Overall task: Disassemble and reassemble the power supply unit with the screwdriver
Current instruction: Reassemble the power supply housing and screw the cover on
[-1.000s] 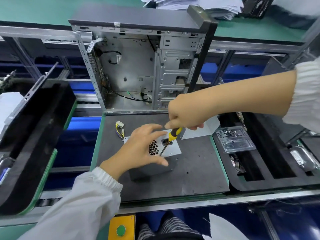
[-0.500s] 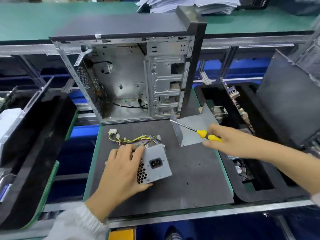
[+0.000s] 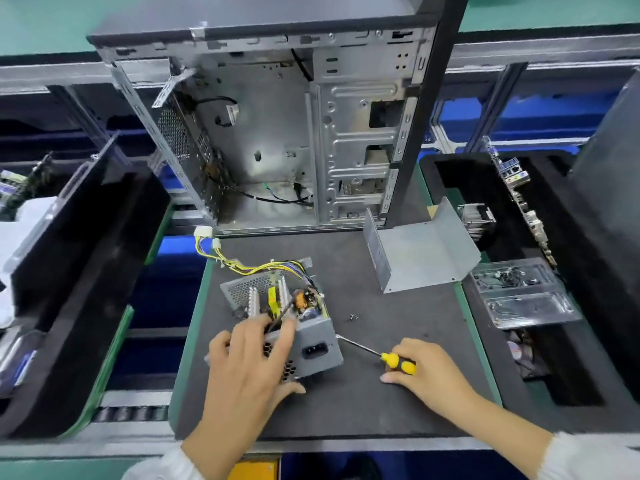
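Below the middle of the frame, on the dark mat (image 3: 363,403), sits the power supply (image 3: 304,341), its cover off so the circuit board, heat sinks and a copper coil show from above. The left hand (image 3: 249,368) lies over its near left corner, fingers spread across the vented side and top edge, thumb against the lower edge, steadying it; whether the fingers curl round the casing or only press on it I cannot tell. The right hand (image 3: 429,372), lower right of centre, is clamped round the yellow handle of the screwdriver (image 3: 377,355), whose tip points at the unit's right edge, very near or touching it. Two small screws (image 3: 353,318) lie loose on the mat just right of the unit, and the bent metal cover (image 3: 426,258) rests farther up and to the right, in front of the open computer case (image 3: 277,133). A clear plastic tray (image 3: 523,296) of small parts sits at the right. The unit looks like a stiff steel box, fairly heavy for its size, with sharp sheet edges; the open board is fragile, so it is best held by the outer walls. The yellow wires (image 3: 242,266) trailing to the upper left are floppy and could snag.
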Demonstrator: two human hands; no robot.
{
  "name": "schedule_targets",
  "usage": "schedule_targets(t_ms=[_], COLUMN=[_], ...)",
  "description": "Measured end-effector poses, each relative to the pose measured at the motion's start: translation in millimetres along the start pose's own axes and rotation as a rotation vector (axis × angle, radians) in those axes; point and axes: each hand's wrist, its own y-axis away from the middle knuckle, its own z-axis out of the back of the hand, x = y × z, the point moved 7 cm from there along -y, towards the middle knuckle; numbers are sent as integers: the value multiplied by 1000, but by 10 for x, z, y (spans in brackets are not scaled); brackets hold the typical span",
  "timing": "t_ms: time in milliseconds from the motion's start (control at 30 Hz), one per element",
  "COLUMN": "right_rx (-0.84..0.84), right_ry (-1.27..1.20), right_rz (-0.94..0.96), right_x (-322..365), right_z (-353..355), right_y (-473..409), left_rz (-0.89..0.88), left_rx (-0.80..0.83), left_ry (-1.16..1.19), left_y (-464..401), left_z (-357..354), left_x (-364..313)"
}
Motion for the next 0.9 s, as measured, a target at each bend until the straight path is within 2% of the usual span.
schedule_targets(t_ms=[333,467,500,600,733,833,900], right_rx=[44,-92,-133,-184,-213,-410,-593], right_ry=[310,-297,-354,-284,-126,-125,-148], right_rz=[87,-24,-26,-11,45,129,76], right_x=[17,-37,-26,27,84,86,-100], right_z=[34,236,268,260,207,562,997], right_y=[-37,-33,-58,-169,-227,-148,-112], left_rz=[-19,-106,-111,-154,-62,-93,-186], left_rx=[48,125,139,138,89,52,115], left_ry=[32,30,35,98,459,647,567], left_y=[143,150,142,115,-128,-628,-1086], left_z=[-111,-189,-210,-200,-25,34,-122], left_x=[-49,-133,-141,-101,20,-33,-227])
